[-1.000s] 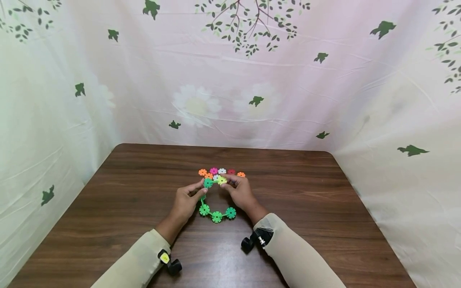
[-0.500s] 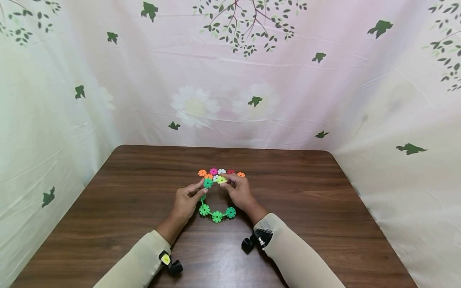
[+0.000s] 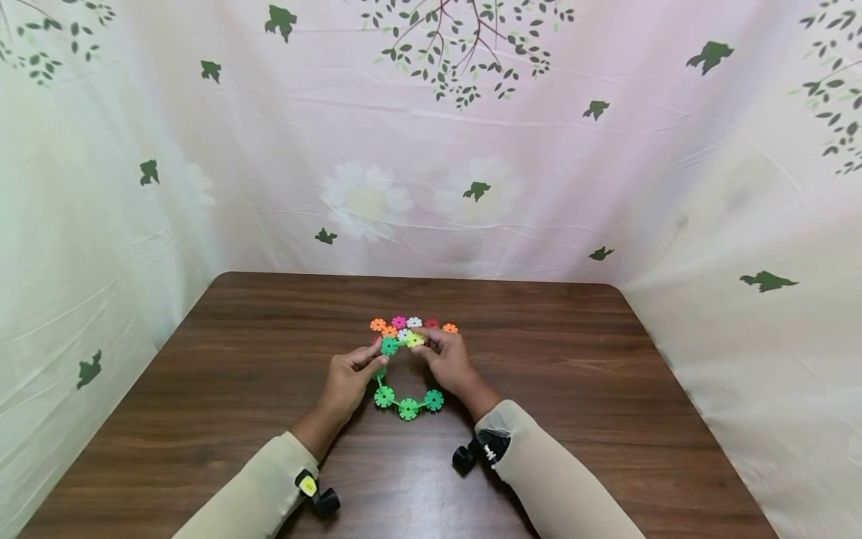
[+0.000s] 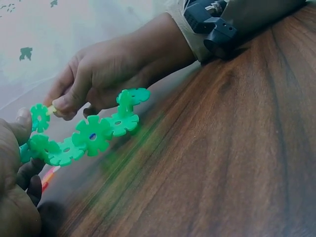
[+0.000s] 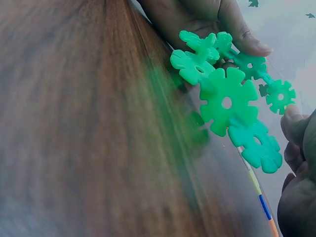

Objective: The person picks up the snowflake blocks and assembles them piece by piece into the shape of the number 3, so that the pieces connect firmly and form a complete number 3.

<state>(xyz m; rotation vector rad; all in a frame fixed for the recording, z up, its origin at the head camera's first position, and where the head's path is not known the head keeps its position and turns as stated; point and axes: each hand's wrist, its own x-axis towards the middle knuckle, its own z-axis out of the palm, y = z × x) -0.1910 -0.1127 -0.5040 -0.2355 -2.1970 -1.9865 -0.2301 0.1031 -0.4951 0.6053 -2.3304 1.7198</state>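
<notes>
The left hand (image 3: 349, 380) pinches a green chain of flower discs (image 3: 408, 409) between thumb and fingers; the right hand (image 3: 451, 365) pinches a yellow-green disc (image 3: 414, 340) at one end. Both forearms reach in from the table's near side, wrists angled toward each other. The chain curves in an open loop between the hands, midway between the table's left and right edges. The left hand covers part of it, and each wrist view cuts off its own hand. Just beyond, toward the far edge, lie orange, pink, white and red discs (image 3: 399, 323), some partly hidden by the right fingers. The dark wood-grained table (image 3: 572, 359) has rounded far corners; its near edge is out of frame. Pale cloth (image 3: 417, 142) printed with leaves, birds and flowers hangs behind and at both sides.
</notes>
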